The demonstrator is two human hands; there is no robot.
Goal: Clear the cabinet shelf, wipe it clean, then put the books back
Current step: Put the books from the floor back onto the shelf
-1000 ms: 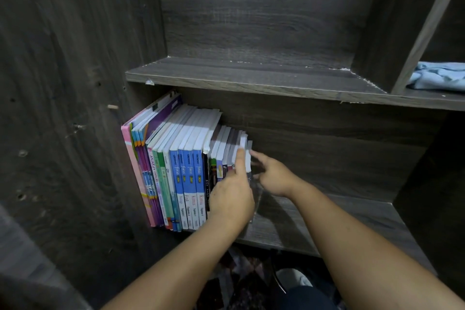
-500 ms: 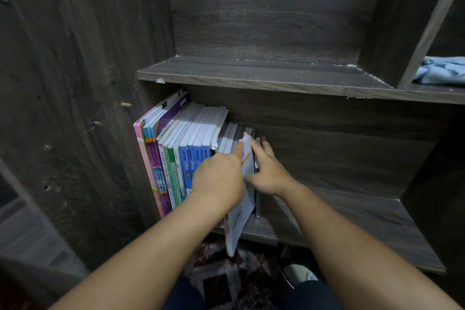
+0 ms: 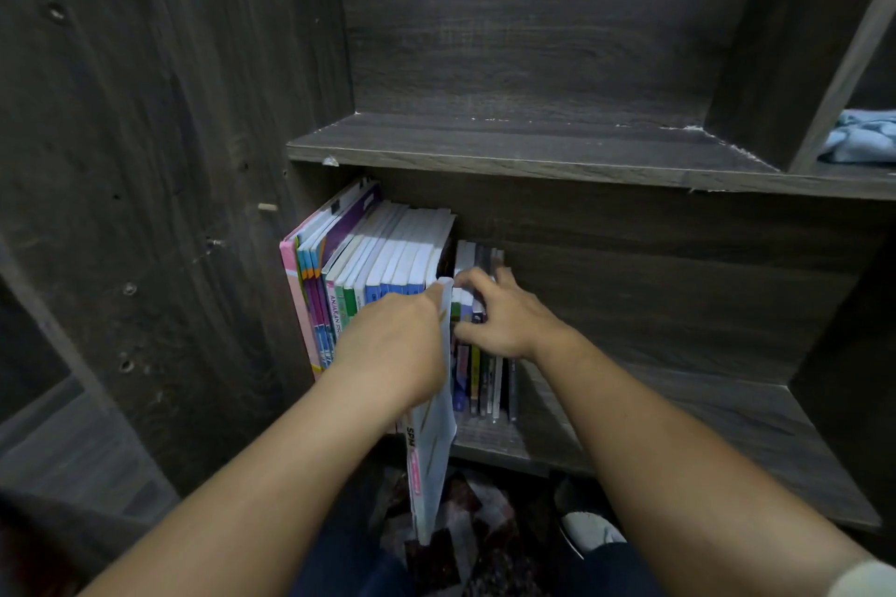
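- The cabinet (image 3: pixel 169 160) is dark grey wood grain, with an upper shelf (image 3: pixel 533 145) and a lower shelf (image 3: pixel 703 431) in view.
- The tall books (image 3: pixel 388 257) stand upright at the left end of the lower shelf, against the cabinet's side wall, spines facing out.
- The short books (image 3: pixel 477 378) stand just to the right of the tall books, also upright. The rest of the lower shelf to their right is bare board.
- The left hand (image 3: pixel 392 344) grips the thin white book (image 3: pixel 431 441). Its back faces the camera, and the fingers are closed on the book's upper part.
- The thin white book is out of the row, between the tall books and the short books. It tilts forward, and its lower end hangs below the front edge of the lower shelf.
- The right hand (image 3: pixel 504 320) holds the short books. Its fingers (image 3: pixel 468 279) hook over their top edges and the thumb presses their spines.
- The blue cloth (image 3: pixel 860 141) lies crumpled in the right compartment at upper-shelf level, well apart from both hands.
- A patterned mat (image 3: pixel 489 528) covers the floor below the lower shelf.
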